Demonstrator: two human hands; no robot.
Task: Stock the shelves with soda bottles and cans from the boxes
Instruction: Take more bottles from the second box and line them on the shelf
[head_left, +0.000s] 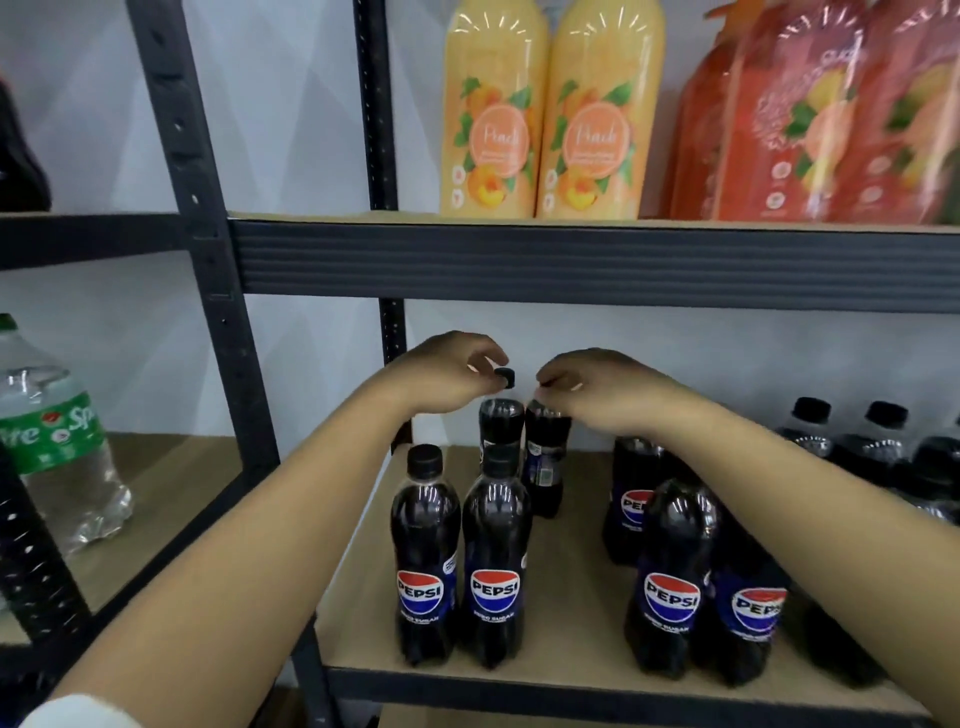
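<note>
Two bare hands reach to the back of the lower wooden shelf board (571, 613) of a dark metal rack. The left hand (441, 374) pinches the black cap of one dark plastic cola bottle (500, 423) between thumb and curled fingers; the right hand (592, 384) closes narrowly over the top of a second dark cola bottle (543, 457) just beside it, whose cap is hidden under the fingers. Both bottles stand upright, long axes vertical, directly beneath the hands, touching or nearly touching each other near the rear wall. In front of them stands a row of labelled cola bottles (496, 571), with more to the right. Each hand lies equally near its own bottle, so the coming move probably turns on releasing straight upward, clear of the front row.
</note>
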